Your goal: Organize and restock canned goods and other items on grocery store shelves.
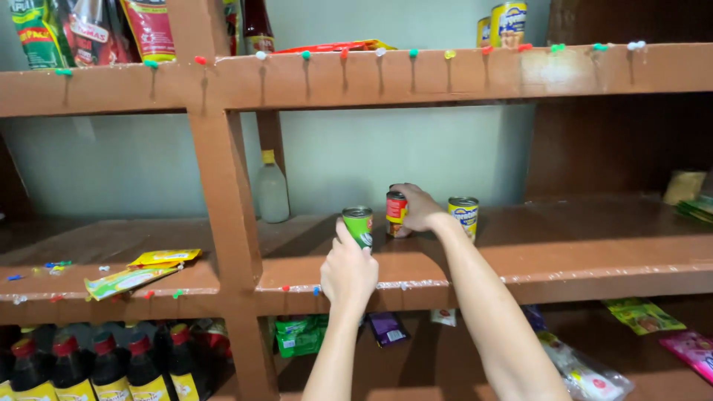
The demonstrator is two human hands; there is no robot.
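From the head view, we judge the main risk to be a knock: our right hand [417, 208] reaches deep over the middle shelf [520, 260], and its forearm passes just beside the yellow can [464, 216], so a sideways drift could tip that can. The green can [359, 225] is tilted in our left hand [347, 271] near the shelf's front edge; a loose grip could let it drop to the packets below.

Our left arm rises straight up from below, fingers wrapped closed around the lower part of the green can. Our right arm stretches diagonally forward, fingers curled over the top of the red can [396, 212], which stands upright on the shelf between the other two cans.
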